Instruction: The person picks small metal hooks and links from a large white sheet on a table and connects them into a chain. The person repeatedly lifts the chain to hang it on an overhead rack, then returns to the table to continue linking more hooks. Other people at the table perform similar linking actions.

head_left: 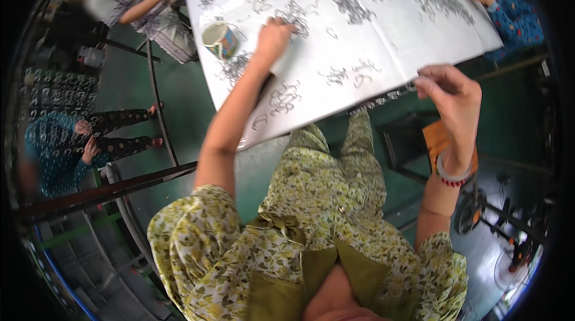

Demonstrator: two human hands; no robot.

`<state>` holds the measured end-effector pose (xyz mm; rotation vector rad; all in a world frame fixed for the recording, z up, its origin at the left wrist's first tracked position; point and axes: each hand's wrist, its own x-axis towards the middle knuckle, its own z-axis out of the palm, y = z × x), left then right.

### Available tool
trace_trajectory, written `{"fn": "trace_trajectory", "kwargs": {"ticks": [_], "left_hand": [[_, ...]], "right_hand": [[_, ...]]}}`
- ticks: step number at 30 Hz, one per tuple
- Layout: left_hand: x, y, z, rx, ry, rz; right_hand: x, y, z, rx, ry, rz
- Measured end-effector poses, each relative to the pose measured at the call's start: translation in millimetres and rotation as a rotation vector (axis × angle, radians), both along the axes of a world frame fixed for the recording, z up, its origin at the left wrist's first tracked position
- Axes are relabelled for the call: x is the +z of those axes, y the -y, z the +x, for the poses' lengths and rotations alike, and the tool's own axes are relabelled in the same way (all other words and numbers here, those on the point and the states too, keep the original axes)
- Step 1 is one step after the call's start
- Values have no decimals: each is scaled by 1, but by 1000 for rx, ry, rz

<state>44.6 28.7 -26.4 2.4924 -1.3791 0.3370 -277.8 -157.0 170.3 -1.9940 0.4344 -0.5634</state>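
1 person in a yellow-green floral outfit (326,183) at 1 white counter (413,36), both arms out. L grip (274,41) is down on the far side of the counter's near half, fingertips at a pile of sm. metal hooks (293,14); fingers bent, but can't tell if any pc. is in them. R grip (454,96) is up by the near R edge, thumb & index pinched close; can't tell if a hook sits btwn. the tips. Just beside it, 1 chain-like row of metal links (374,103) runs along that edge, too blurred to count.

Hooks lie all over the counter, far too many to tally pc. by pc. Nearest the person I get 3 sm. clusters: 2 side by side mid-counter, 1 toward the L corner, w/ a few strays below it. Bigger heaps fill the far end.

1 printed cup (220,41) stands near the L edge, L of the forearm. R wrist: 1 pale bangle (452,169), 1 red bead bracelet (453,183).

3 co-workers about, 2 hands each in view: 1 upper L, 1 upper R in blue print, 1 in teal dots off L.
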Motion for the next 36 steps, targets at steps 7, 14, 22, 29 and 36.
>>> {"fn": "trace_trajectory", "kwargs": {"ticks": [7, 14, 22, 29, 36], "left_hand": [[12, -6, 21, -151, 138, 51], [54, -9, 21, 22, -28, -292], [157, -89, -21, 143, -315, -85], [109, -119, -55, 126, -608, 33], [54, -78, -76, -20, -501, 139]], "right_hand": [[-8, 8, -6, 35, 28, -6], [0, 1, -7, 51, 31, -20], [-12, 5, -28, -7, 143, 110], [-14, -1, -36, -1, 195, 171], [-17, -11, -32, 1, 196, 201]]}}
